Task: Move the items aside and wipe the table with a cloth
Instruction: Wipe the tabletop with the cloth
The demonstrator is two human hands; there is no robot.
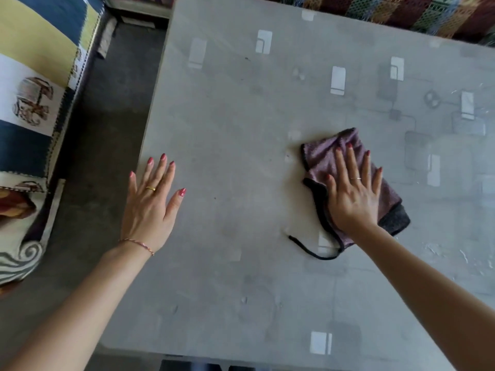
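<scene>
Table (241, 116), 1 cloth (321, 159), 2 hands: wiping in progress.
Purple cloth with dark edging lies folded on the grey table at about 3 o'clock from centre, a loose dark cord trailing toward 7 o'clock. Right hand (353, 194) presses flat on the cloth, fingers straight and spread. Left hand (151, 207) at 9 o'clock, fingers straight and spread at the table's edge, holding nothing. Patterned sofa (34, 103) beyond that edge.

Table (227, 116): smooth grey top, glossy, reflective patches. Cloth (321, 156): fuzzy purple terry, dark trim. Cushion (32, 108): woven printed fabric.
</scene>
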